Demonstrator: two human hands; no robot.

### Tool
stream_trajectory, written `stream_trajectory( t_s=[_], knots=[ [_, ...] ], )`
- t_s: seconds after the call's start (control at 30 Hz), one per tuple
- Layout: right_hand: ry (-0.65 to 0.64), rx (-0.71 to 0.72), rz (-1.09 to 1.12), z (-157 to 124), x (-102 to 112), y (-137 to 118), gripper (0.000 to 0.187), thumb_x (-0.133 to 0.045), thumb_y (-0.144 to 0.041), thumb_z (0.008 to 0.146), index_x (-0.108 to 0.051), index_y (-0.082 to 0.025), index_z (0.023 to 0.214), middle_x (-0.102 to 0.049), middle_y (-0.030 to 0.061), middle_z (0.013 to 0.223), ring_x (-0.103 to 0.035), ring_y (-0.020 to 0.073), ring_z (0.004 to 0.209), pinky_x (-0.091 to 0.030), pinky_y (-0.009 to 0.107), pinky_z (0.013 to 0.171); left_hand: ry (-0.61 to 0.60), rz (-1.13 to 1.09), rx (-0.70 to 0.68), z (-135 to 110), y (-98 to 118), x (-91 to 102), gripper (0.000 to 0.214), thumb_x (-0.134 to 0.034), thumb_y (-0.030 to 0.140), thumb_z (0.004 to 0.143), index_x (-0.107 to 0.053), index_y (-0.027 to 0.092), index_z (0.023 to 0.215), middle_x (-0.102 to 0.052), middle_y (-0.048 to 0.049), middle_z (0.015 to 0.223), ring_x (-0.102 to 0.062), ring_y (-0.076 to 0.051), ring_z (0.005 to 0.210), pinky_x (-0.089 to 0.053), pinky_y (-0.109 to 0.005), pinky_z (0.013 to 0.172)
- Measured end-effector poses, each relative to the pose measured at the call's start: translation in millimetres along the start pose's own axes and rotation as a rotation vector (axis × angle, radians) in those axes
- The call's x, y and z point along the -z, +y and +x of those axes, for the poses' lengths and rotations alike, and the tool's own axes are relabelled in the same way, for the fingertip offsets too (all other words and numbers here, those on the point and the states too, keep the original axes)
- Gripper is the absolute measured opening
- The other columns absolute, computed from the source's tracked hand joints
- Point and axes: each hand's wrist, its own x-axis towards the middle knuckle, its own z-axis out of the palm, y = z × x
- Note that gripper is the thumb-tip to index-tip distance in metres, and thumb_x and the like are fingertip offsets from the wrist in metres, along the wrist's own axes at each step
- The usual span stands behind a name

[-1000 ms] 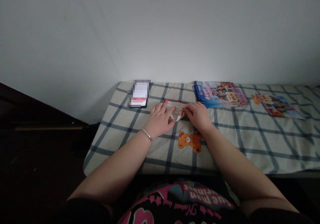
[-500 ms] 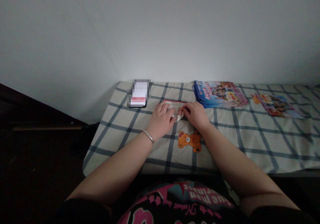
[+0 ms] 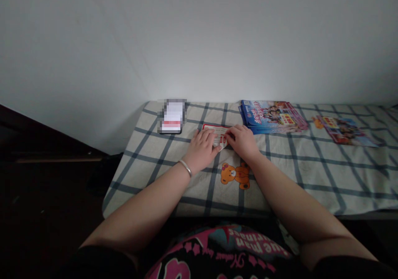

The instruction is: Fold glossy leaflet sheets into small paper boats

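A small white paper leaflet [image 3: 220, 132] with a red border and red print lies on the checked cloth. My left hand [image 3: 201, 147] rests flat across its left part, fingers spread and pressing it down. At the right side, my right hand [image 3: 241, 141] pinches the leaflet's edge between thumb and fingers. Both hands cover much of the paper, so its full outline is hidden. Just beyond my right hand lies a stack of blue and pink printed flyers [image 3: 273, 117].
A phone [image 3: 172, 117] with a lit, blurred screen lies at the back left. Another flyer [image 3: 348, 132] is at the right. The checked tablecloth [image 3: 149, 163] has a printed bear [image 3: 235, 176] near my wrists. A pale wall [image 3: 199, 42] stands behind the table.
My left hand has slid slightly right over the leaflet. My right hand has shifted slightly left and away from me, and the leaflet's right part now looks less lifted.
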Motion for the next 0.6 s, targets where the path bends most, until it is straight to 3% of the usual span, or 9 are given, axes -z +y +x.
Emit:
stream_trajectory(
  t_s=[0.6],
  knots=[
    [-0.041,-0.062,-0.062,1.8,1.8,-6.8,0.01,-0.061,-0.028,0.089,-0.068,-0.021,0.089,-0.067,0.008,0.097,-0.057,0.0247,0.093,-0.042,0.035,0.082,0.029,0.012,0.03,1.7,3.1,-3.5,0.036,-0.055,0.039,0.093,-0.056,0.014,0.119,-0.055,-0.0135,0.137,-0.046,-0.029,0.131,-0.029,-0.05,0.116]
  ],
)
